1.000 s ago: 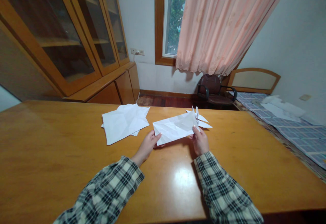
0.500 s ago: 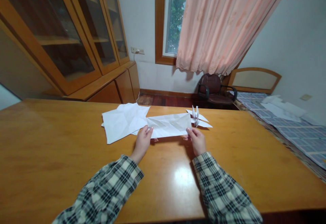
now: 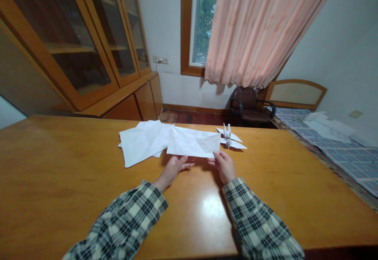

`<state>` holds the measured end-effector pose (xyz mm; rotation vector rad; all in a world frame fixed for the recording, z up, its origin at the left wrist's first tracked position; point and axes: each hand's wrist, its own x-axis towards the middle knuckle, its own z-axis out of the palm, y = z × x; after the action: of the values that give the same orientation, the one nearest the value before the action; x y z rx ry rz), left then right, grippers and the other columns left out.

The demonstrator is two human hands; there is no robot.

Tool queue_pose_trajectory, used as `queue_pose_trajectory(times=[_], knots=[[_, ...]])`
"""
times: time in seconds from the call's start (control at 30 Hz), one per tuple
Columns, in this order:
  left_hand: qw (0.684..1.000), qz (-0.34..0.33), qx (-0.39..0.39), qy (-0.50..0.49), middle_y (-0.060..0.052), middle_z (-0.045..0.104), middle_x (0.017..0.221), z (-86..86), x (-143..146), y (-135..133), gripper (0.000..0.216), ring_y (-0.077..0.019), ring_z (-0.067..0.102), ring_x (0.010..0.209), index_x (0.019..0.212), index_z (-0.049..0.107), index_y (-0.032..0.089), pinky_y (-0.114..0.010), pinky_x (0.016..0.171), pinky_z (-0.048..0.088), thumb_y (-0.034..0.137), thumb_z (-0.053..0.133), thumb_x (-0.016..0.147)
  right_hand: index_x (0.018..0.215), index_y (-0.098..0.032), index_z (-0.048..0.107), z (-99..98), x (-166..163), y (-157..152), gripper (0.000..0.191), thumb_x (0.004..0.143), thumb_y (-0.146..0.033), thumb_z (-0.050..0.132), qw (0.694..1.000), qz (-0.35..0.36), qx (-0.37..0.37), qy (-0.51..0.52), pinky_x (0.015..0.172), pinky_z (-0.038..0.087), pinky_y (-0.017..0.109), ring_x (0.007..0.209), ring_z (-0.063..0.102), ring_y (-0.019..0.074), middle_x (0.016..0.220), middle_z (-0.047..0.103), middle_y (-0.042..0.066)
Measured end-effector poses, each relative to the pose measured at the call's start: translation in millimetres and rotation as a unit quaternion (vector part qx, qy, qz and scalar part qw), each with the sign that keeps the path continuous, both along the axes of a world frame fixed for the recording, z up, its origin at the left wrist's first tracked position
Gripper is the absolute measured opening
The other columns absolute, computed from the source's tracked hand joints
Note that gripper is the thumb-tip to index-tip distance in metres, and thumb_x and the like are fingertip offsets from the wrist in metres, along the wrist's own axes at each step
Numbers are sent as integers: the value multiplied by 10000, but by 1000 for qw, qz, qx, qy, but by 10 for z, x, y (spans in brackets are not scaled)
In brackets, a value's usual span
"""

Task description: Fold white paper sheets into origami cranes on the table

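Observation:
A folded, creased white sheet of paper [image 3: 193,142] hangs above the table in front of me, longer side across. My right hand [image 3: 223,165] pinches its lower right corner between thumb and fingers. Just below its lower left edge is my left hand [image 3: 174,169], with thumb and fingers stretched out and apart, gripping nothing. Several more creased white sheets [image 3: 141,143] lie overlapping on the table to the left, partly behind the held paper. Folded paper cranes [image 3: 228,137] with pointed wings sit close by its right end.
The wooden table [image 3: 73,197] spreads under both arms, its far edge just beyond the papers. Behind it are a glass-doored cabinet [image 3: 118,80], a dark armchair [image 3: 251,106] and a pink curtain [image 3: 254,31]. A bed [image 3: 321,134] stands at the right.
My left hand has let go of the paper's left end and dropped slightly below it, fingers spreading. The right hand keeps its hold, and the paper's left end has tilted.

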<state>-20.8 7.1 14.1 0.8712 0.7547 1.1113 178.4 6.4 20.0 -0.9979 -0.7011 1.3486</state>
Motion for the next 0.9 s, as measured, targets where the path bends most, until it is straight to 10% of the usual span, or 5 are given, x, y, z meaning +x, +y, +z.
queue_pose_trajectory(times=[0.43,0.63,0.9], knots=[[986,149,-75,20,-103,656,1040,-75,22,71,264,-186,653,772,1007,595,115,-328,636,599,174,635,752,918,-170,611,-50,-99,-88,371,706,-470,658,994,83,24,-68,512,546,259,580,622,138,753,639,20],[987,147,-61,23,-65,679,915,-137,-26,87,257,-150,642,675,967,599,133,-275,557,576,180,653,720,1279,-279,423,9,0,-92,531,781,-366,585,980,36,120,-155,564,542,250,675,590,104,1140,550,74],[990,114,-47,66,-65,689,838,-144,-44,71,264,-170,648,626,951,577,139,-300,540,559,226,651,713,1401,-284,257,-9,120,-67,667,795,-162,508,831,-65,287,-472,893,482,404,1128,490,227,1430,240,119]])
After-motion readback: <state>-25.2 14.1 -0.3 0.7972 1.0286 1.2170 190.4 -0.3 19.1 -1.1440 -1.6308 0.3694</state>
